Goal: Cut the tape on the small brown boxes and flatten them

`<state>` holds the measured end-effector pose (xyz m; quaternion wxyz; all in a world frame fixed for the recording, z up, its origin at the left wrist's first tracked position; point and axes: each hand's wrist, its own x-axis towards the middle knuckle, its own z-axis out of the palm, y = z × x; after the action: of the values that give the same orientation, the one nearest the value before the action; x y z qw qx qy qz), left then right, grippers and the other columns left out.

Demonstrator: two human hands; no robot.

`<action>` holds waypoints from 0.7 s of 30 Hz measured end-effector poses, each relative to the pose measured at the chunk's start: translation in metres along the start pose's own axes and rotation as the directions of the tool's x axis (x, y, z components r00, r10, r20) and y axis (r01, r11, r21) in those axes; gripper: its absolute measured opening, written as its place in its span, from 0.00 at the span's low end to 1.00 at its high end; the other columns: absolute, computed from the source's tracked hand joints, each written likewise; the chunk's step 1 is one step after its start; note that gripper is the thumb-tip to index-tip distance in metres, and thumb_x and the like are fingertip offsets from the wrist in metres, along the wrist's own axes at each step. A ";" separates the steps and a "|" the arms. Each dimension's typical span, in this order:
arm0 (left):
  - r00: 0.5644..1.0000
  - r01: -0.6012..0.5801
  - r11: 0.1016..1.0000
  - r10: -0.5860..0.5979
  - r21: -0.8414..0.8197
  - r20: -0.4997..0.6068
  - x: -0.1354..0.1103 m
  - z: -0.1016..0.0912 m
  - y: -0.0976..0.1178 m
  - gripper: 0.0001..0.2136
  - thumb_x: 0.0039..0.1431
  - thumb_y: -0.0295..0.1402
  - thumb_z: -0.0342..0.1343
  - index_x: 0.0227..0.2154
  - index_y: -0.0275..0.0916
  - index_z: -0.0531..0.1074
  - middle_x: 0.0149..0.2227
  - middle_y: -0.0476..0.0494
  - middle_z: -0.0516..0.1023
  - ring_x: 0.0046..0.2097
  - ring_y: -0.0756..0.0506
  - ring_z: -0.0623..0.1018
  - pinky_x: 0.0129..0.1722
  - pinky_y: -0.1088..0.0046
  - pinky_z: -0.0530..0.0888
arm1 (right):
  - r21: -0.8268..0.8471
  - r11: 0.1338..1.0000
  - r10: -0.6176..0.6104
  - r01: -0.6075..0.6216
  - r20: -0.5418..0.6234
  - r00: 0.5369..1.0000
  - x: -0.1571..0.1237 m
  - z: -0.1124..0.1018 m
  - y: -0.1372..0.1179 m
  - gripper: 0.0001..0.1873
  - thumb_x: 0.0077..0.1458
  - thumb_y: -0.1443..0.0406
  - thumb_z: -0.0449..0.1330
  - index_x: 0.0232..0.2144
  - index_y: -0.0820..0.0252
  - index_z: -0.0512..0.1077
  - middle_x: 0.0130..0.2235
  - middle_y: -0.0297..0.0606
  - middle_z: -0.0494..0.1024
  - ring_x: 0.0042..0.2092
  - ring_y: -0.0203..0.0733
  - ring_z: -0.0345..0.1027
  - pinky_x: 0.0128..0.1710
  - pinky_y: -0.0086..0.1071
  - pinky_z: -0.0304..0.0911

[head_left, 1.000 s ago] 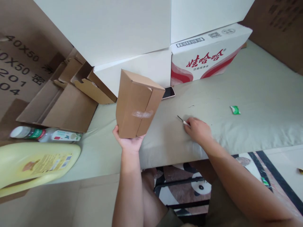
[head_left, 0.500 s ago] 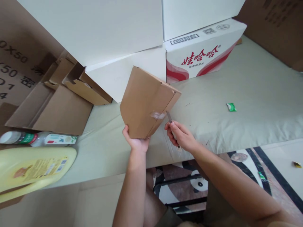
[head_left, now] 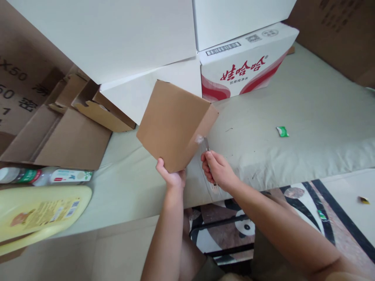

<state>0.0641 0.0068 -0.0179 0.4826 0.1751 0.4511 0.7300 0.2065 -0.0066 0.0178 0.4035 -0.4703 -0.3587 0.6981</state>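
A brown cardboard box (head_left: 174, 123), tilted and raised off the cloth, rests in my left hand (head_left: 172, 175). My left thumb presses on its near corner, and the other fingers are hidden beneath it. A whitish patch of tape (head_left: 199, 139) shows on the box's right side. My right hand (head_left: 218, 168) is wrapped round the handle of a utility knife (head_left: 207, 144). The blade points up and away from me, close beside the taped side; I cannot tell whether it touches.
White cartons (head_left: 234, 78) stand stacked behind the box. Opened cardboard boxes (head_left: 73, 136), a plastic bottle (head_left: 43, 175) and a yellow jug (head_left: 84, 195) lie at left. A small green packet (head_left: 282, 131) lies on the pale cloth (head_left: 316, 113) at right.
My left hand has turned the box, so its broad face shows more and the taped side is narrower. The knife stays near the tape. The whole view has shifted slightly.
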 end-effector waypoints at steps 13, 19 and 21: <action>0.998 -0.011 0.998 0.007 -0.062 -0.060 -0.010 0.026 -0.012 0.34 0.50 0.60 0.51 0.53 0.43 0.77 0.52 0.38 0.82 0.50 0.35 0.80 0.39 0.64 0.76 | 0.007 0.996 -0.087 0.089 -0.139 0.986 -0.002 0.002 -0.008 0.18 0.63 0.48 0.51 0.30 0.52 0.58 0.18 0.20 0.55 0.15 0.29 0.48 0.12 0.25 0.46; 0.998 0.034 0.995 -0.039 -0.092 -0.050 -0.006 0.017 -0.013 0.32 0.50 0.59 0.53 0.49 0.43 0.79 0.46 0.39 0.83 0.44 0.38 0.80 0.38 0.65 0.75 | -0.168 0.973 -0.181 0.158 -0.134 0.974 0.002 0.001 0.003 0.18 0.67 0.50 0.48 0.29 0.52 0.58 0.18 0.21 0.55 0.16 0.29 0.49 0.17 0.26 0.49; 0.999 0.002 0.996 -0.006 -0.086 -0.048 -0.006 0.013 -0.013 0.31 0.50 0.59 0.53 0.48 0.43 0.79 0.46 0.40 0.83 0.45 0.38 0.80 0.38 0.66 0.74 | -0.208 0.963 -0.200 0.172 -0.118 0.973 0.003 0.003 0.007 0.18 0.68 0.51 0.47 0.29 0.52 0.57 0.18 0.21 0.55 0.17 0.30 0.50 0.18 0.26 0.49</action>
<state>0.0833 0.0098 -0.0205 0.4802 0.1357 0.4309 0.7519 0.2017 -0.0075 0.0112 0.4428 -0.5191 -0.4398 0.5839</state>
